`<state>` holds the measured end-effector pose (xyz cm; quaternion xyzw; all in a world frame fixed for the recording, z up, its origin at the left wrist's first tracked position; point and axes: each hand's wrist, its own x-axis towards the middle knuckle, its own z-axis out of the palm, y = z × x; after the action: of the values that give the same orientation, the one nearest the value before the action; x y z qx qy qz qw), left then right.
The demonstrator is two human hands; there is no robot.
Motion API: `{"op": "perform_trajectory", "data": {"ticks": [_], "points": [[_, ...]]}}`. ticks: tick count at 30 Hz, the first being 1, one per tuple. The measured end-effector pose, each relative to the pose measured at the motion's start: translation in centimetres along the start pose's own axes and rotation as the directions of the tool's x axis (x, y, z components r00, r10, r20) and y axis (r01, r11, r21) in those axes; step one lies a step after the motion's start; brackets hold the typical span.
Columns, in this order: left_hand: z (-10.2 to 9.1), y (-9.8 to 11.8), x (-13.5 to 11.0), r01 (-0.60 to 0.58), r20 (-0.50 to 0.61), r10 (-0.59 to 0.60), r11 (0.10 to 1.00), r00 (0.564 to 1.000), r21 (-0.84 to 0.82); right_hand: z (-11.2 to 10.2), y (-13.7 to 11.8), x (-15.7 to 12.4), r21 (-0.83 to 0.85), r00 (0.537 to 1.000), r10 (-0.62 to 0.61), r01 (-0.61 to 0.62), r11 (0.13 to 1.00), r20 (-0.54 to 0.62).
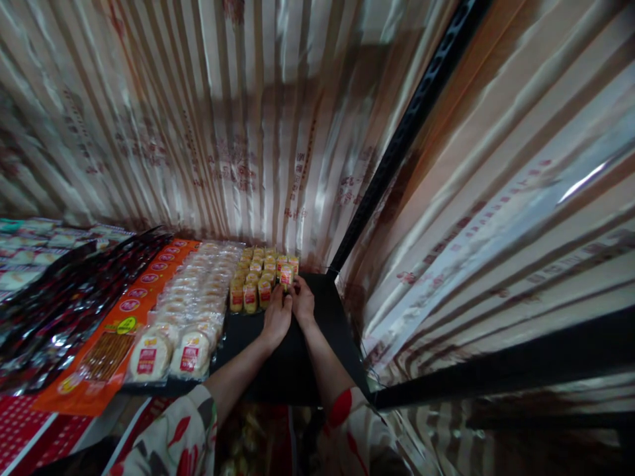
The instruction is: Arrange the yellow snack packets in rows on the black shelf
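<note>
In the head view, both hands meet at the right end of rows of small yellow snack packets (250, 297) with red labels, stood upright. A single yellow snack packet (286, 274) stands up between my fingertips. My left hand (278, 317) grips it from the left, fingers curled and partly hidden behind the thumb. From the right, my right hand (303, 303) pinches the same packet. Left of the yellow rows are clear bags of round white crackers (190, 354) with red labels, lined up front to back.
A black shelf (322, 337) carries the goods, with a black slotted post (397, 145) rising at its back right corner. Orange snack bags (106, 354) and dark glossy packets (64, 311) lie at left. Printed plastic sheeting (238, 119) hangs behind and at right.
</note>
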<state>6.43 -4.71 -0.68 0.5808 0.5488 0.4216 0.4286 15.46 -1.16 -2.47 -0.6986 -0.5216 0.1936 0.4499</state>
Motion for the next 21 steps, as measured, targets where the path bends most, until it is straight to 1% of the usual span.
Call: {"op": "perform_trajectory", "data": {"ticks": [4,6,9,11,13,15,18,21], "points": [[-0.2,0.7,0.6,0.046,0.024,-0.048,0.997,0.999,0.058,0.4,-0.3,-0.1,0.010,0.999,0.000,0.000,1.000,0.042],[-0.3,1.0,0.7,0.047,0.047,-0.049,0.998,0.998,0.042,0.4,-0.5,-0.3,0.011,0.998,0.012,-0.013,1.000,0.058],[-0.2,1.2,0.6,0.038,0.063,-0.039,0.999,0.997,0.016,0.5,-0.4,-0.4,0.008,0.996,-0.019,0.018,1.000,0.085],[-0.2,1.4,0.5,0.048,0.067,-0.049,0.999,0.997,0.012,0.6,-0.2,-0.5,-0.024,0.996,-0.033,0.035,0.999,0.089],[-0.1,1.5,0.3,0.062,0.070,-0.063,0.998,0.996,0.014,0.8,0.0,-0.5,-0.061,0.996,-0.047,0.051,0.997,0.077],[-0.1,1.7,0.2,0.081,0.073,-0.081,0.997,0.994,0.013,1.1,0.1,-0.4,-0.078,0.995,-0.090,0.093,0.993,0.041],[-0.2,1.8,0.0,0.091,0.086,-0.092,0.996,0.992,0.012,1.4,0.4,-0.4,-0.070,0.987,-0.156,0.154,0.986,-0.023],[-0.2,1.7,0.1,0.099,0.100,-0.099,0.995,0.990,0.008,1.6,0.6,-0.3,-0.050,0.985,-0.169,0.166,0.985,-0.043]]}}
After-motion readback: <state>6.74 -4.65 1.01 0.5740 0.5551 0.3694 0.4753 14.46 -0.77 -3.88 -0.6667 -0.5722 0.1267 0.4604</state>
